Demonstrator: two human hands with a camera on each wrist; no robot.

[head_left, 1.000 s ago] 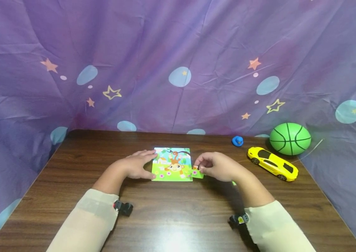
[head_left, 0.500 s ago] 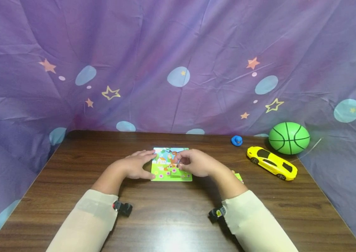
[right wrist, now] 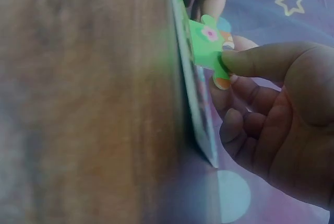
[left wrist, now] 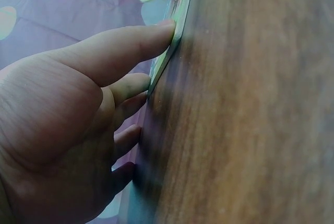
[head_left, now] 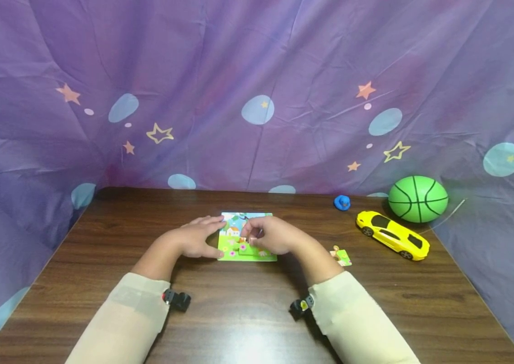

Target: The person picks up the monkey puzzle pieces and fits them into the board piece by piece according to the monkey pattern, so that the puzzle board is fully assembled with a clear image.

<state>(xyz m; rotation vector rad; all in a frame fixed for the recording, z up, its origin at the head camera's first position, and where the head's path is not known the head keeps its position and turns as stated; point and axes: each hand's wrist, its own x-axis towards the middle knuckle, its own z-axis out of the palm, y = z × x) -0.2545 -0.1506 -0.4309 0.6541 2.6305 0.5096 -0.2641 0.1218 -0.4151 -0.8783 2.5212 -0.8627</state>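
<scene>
A flat square puzzle board (head_left: 228, 246) printed with a house, grass and flowers lies on the wooden table. My left hand (head_left: 196, 237) rests at its left edge, thumb and fingertips against the rim, fingers fairly straight. Over the board, my right hand (head_left: 272, 235) pinches a green puzzle piece (right wrist: 206, 44) with a pink flower and orange patches between thumb and forefinger. In the right wrist view the piece stands tilted, its lower edge right at the board's surface. The right hand hides part of the board in the head view.
Another green puzzle piece (head_left: 341, 256) lies on the table right of the right forearm. Farther right are a yellow toy car (head_left: 393, 235), a green ball (head_left: 418, 199) and a blue rubber duck (head_left: 342, 202). A purple curtain (head_left: 220, 91) hangs behind the table (head_left: 247, 308).
My right hand has carried the pinched puzzle piece leftward from the board's right edge to over its lower middle. The other loose piece has come into fuller view. My left hand has stayed put.
</scene>
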